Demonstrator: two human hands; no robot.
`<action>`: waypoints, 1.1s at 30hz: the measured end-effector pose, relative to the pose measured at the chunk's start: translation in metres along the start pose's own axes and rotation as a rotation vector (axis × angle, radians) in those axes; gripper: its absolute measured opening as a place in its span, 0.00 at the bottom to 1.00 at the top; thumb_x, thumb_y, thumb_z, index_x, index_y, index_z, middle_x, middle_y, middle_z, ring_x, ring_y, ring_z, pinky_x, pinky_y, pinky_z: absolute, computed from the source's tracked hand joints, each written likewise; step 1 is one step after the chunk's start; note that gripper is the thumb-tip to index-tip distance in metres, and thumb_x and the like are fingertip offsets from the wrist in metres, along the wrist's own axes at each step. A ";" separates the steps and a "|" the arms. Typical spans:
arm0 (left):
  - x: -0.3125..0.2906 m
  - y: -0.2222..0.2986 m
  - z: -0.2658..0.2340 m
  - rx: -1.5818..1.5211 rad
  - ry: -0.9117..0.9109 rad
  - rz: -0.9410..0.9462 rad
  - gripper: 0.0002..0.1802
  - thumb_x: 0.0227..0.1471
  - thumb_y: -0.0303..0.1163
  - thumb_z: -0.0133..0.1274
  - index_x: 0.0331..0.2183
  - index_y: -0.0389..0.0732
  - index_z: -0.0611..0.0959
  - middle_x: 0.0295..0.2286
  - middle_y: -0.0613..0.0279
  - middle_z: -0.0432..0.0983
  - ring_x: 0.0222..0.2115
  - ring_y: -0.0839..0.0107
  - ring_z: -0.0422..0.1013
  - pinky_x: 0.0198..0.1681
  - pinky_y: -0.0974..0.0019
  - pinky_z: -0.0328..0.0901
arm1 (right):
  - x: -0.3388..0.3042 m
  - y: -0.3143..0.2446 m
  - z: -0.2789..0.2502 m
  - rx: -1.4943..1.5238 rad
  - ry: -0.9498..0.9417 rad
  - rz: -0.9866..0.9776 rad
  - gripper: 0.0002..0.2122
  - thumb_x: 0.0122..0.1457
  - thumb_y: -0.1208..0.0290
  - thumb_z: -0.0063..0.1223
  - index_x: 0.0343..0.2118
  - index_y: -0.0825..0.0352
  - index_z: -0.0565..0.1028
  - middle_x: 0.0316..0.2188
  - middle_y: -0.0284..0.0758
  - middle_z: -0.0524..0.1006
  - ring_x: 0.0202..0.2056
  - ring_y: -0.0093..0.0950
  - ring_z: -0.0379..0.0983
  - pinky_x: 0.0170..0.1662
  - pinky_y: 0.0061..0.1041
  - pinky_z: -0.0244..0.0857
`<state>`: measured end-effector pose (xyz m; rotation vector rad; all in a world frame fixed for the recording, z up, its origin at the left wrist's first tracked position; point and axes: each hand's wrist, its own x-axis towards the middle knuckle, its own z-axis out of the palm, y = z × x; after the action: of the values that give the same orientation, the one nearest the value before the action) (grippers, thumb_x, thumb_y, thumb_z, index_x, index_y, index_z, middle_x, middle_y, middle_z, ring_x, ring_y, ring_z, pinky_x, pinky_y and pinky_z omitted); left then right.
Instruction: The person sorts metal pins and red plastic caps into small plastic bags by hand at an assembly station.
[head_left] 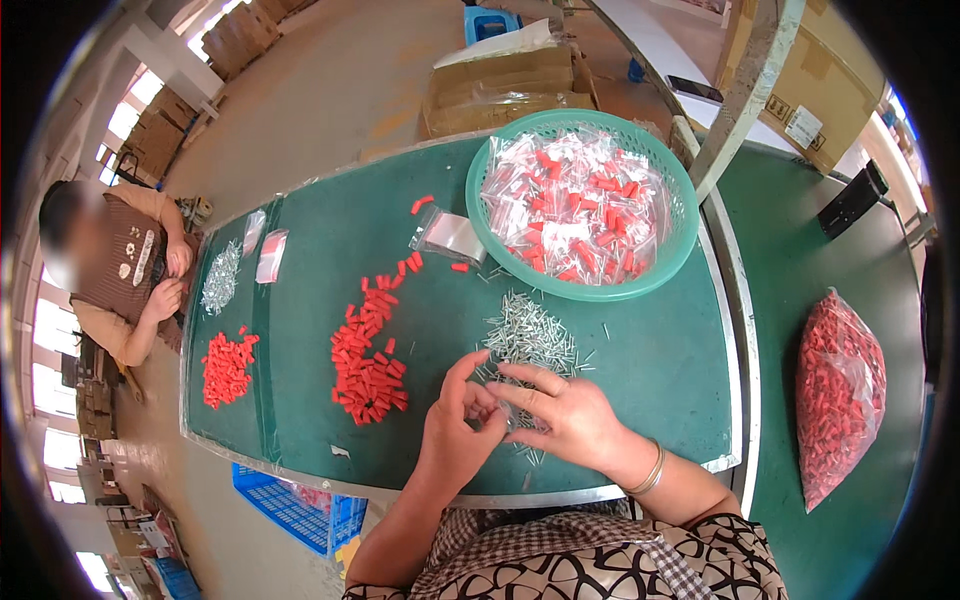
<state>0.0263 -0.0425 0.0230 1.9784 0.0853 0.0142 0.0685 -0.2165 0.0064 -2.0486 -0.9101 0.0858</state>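
My left hand [462, 425] is closed, its fingers curled in a pinch beside the pile of small silver screws or pins [530, 330]. What looks like a small clear plastic bag [512, 415] shows between my two hands, partly hidden by the fingers. My right hand [570, 415] bends over from the right, thumb and fingers closing on the same bag. Left of my hands lies a heap of small red plastic plugs [368, 365]. Beyond the metal pile, a green plastic basket [482, 215] is filled with clear bags holding red plugs.
Flat clear bags [455, 235] lie against the basket. Across the green table [300, 330], a co-worker [125, 260] sits by another red heap [228, 370] and metal pile [221, 278]. A large sack of red plugs [840, 400] lies right, past a metal post [745, 100].
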 end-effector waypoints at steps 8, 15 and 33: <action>-0.004 -0.008 -0.010 -0.063 -0.082 -0.035 0.35 0.45 0.17 0.56 0.55 0.39 0.65 0.23 0.67 0.73 0.25 0.83 0.69 0.31 0.76 0.65 | 0.003 0.005 0.011 0.220 0.005 0.023 0.24 0.41 0.68 0.69 0.44 0.61 0.75 0.45 0.36 0.75 0.36 0.32 0.77 0.39 0.30 0.72; 0.000 -0.033 -0.052 0.346 0.217 0.189 0.13 0.45 0.20 0.58 0.37 0.38 0.80 0.26 0.61 0.75 0.23 0.71 0.71 0.29 0.71 0.66 | 0.000 0.006 0.009 0.390 0.056 0.100 0.24 0.39 0.70 0.71 0.43 0.62 0.76 0.42 0.36 0.77 0.42 0.34 0.75 0.45 0.29 0.70; 0.051 -0.066 -0.095 0.801 0.188 0.310 0.08 0.39 0.20 0.54 0.29 0.34 0.80 0.25 0.55 0.71 0.27 0.53 0.70 0.31 0.56 0.67 | -0.001 0.010 0.012 0.381 0.051 0.139 0.23 0.41 0.70 0.70 0.44 0.61 0.76 0.41 0.37 0.77 0.41 0.33 0.75 0.45 0.28 0.70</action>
<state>0.0692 0.0740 -0.0010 2.7685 -0.1149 0.4259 0.0689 -0.2121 -0.0088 -1.7466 -0.6608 0.2609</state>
